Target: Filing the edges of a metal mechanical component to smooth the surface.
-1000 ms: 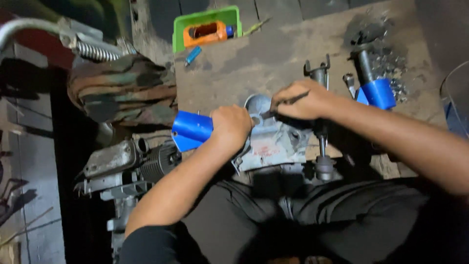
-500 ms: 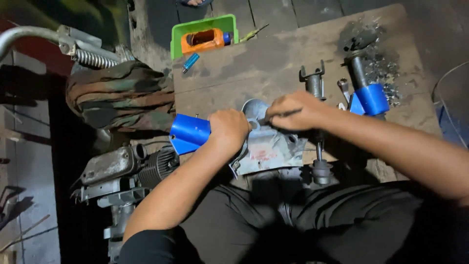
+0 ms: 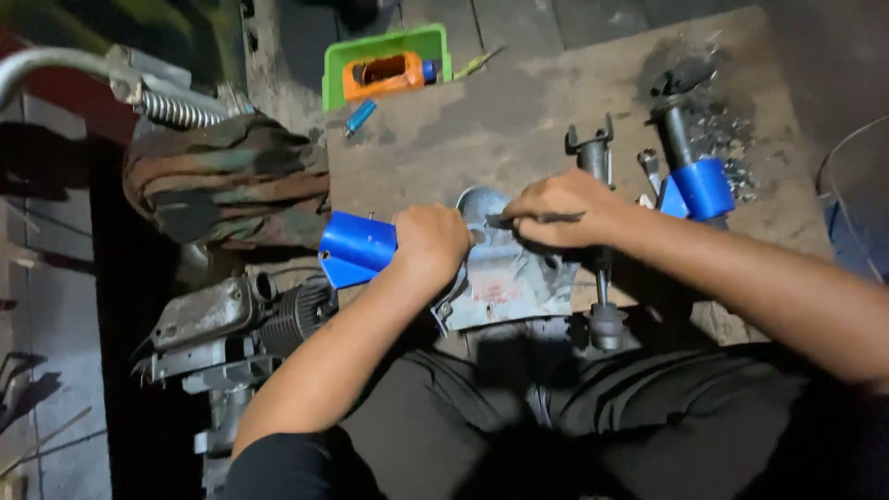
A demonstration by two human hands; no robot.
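A grey metal casting [image 3: 507, 282] lies on a brown board [image 3: 519, 111] in front of my knees. My left hand [image 3: 431, 243] grips its left edge, next to a blue plastic sleeve [image 3: 356, 248]. My right hand [image 3: 565, 208] is closed on a thin dark tool [image 3: 532, 220] whose tip rests on the top of the casting. Under my right wrist a metal shaft with a forked top [image 3: 594, 157] lies along the board.
A green tray [image 3: 338, 57] with an orange container [image 3: 381, 74] sits at the board's far edge, a small blue item [image 3: 360, 117] near it. A second blue-sleeved rod [image 3: 693, 176] lies at right among metal scraps. An engine part [image 3: 236, 319] and camouflage cloth [image 3: 227, 181] lie left.
Both hands stay on the casting and the tool; my right hand has shifted only slightly. The view has drifted a little.
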